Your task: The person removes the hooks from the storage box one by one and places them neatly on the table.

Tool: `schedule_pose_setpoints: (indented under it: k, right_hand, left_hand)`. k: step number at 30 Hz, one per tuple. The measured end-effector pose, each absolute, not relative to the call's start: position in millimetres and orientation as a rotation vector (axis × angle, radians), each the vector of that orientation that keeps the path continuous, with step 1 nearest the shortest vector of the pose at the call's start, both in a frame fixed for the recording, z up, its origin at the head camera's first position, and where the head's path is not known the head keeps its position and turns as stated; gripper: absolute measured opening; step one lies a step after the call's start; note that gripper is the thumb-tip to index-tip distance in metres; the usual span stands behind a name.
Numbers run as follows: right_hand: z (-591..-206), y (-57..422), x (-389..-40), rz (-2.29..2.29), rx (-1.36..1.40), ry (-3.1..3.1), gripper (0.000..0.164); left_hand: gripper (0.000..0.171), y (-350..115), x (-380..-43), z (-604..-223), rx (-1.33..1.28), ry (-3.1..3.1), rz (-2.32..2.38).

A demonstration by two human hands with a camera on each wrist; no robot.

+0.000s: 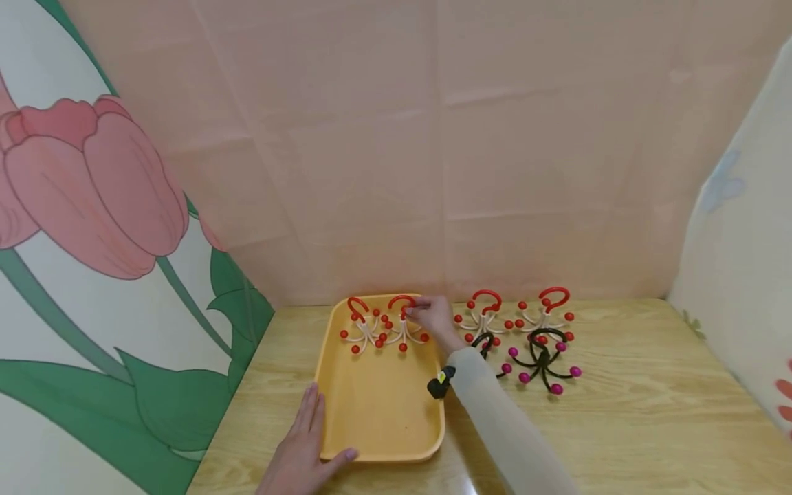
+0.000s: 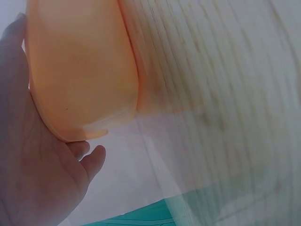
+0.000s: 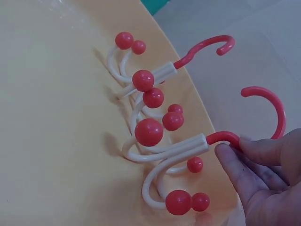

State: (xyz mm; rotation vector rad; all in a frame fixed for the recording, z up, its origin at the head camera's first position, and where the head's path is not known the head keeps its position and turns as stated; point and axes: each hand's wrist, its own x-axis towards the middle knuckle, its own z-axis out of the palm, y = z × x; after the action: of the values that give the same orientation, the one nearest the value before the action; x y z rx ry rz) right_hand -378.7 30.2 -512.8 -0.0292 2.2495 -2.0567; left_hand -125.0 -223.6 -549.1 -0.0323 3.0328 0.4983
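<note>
Thumb and fingers of my right hand [image 1: 433, 317] pinch the red top of a white multi-arm hanging hook [image 3: 188, 145] with red ball tips, at the tray's far right corner. Beside it, to the left, a matching hanging hook [image 1: 364, 331] stands in the yellow tray [image 1: 377, 405]. In the right wrist view the two hooks' arms overlap, and both red tops reach over the rim. My left hand [image 1: 300, 447] rests at the tray's near left corner, fingers straight along the left side and thumb over the front rim.
Right of the tray stand two more white hanging hooks with red tops, one nearer [image 1: 484, 322] and one farther right [image 1: 546, 320]. In front is a black hook with magenta tips [image 1: 544, 361]; another black one [image 1: 506, 369] is partly behind my right sleeve. A draped backdrop [image 1: 371, 172] borders the table.
</note>
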Motion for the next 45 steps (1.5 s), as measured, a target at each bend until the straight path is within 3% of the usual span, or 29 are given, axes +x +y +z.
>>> schedule_pose_setpoints:
  k: [22,45]
  right_hand:
    - [-476.5,37.7,-361.9,-2.030,-0.222,2.292,0.019]
    - [-410.4,79.7,-311.8,-2.057,-0.476,2.249,0.018]
  left_hand:
    - [0.134,-221.6,-125.4,-551.0,-0.092,2.996,0.528]
    - [0.135,-216.8,-128.0,-547.6,-0.115,2.977,0.522]
